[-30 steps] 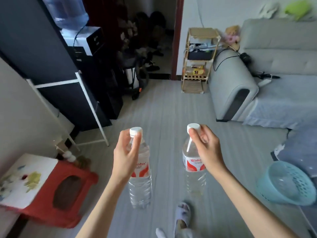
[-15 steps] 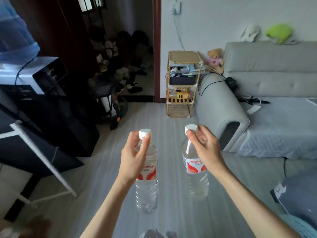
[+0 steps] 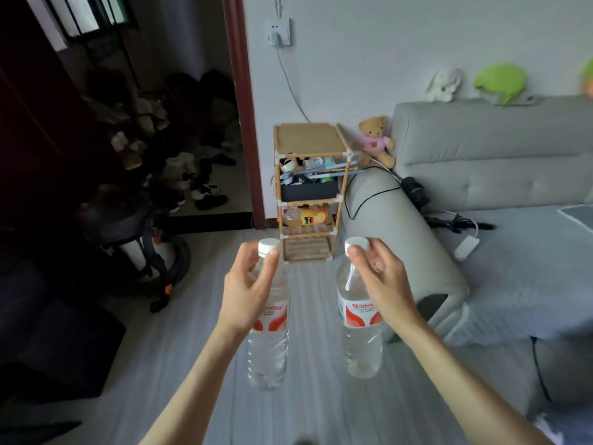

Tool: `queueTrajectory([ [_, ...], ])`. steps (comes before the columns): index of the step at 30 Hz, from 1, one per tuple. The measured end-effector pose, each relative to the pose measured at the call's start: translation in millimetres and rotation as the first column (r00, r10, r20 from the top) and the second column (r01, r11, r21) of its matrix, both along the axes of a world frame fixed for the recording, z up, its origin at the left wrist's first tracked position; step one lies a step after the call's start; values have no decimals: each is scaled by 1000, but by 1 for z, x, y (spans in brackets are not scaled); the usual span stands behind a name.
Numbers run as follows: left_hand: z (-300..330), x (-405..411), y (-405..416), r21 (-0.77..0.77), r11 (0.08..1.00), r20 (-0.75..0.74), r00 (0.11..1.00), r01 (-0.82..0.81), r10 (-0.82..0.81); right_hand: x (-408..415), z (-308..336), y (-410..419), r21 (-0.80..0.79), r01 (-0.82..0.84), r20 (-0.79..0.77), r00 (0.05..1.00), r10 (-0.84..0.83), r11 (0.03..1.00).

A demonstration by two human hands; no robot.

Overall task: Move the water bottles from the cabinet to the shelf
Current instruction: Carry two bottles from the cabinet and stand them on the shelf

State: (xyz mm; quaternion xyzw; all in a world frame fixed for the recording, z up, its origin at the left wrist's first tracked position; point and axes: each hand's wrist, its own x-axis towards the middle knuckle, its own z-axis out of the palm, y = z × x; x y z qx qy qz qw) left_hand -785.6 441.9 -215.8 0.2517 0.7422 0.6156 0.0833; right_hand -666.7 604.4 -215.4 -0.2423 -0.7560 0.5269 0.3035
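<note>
I carry two clear water bottles with white caps and red-and-white labels, hanging upright above the floor. My left hand [image 3: 248, 289] grips the neck of the left bottle [image 3: 269, 348] just under its cap. My right hand [image 3: 382, 281] pinches the neck and cap of the right bottle [image 3: 361, 338]. Straight ahead stands a small wooden shelf [image 3: 309, 191] against the white wall, its flat top bare and its lower tiers filled with boxes and small items. The cabinet is out of view.
A grey sofa [image 3: 500, 194] fills the right side, its armrest [image 3: 394, 232] beside the shelf, with cables and a charger on it. A teddy bear [image 3: 375, 141] sits by the shelf. A dark doorway with shoes [image 3: 192, 175] lies left. Dark furniture [image 3: 57, 332] stands at the near left.
The view has swung right and moved forward: the wooden shelf and sofa are nearer and more central. Both hands keep the same hold on the bottles. The water dispenser has left the view.
</note>
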Motion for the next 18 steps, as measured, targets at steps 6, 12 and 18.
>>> queueTrajectory([
  [6, -6, -75, 96, 15, 1000, 19, 1000, 18, -19, -75, -7, 99, -19, 53, 42, 998, -52, 998],
  [12, -25, -155, 187, -11, 1000, 39, 999, -4, 5, -161, -20, 194, -32, 14, 46, 999, -13, 999],
  [18, -10, -236, 281, -8, 995, 12, 995, -97, 97, -249, -11, 295, -36, -37, 42, 998, 39, 999],
])
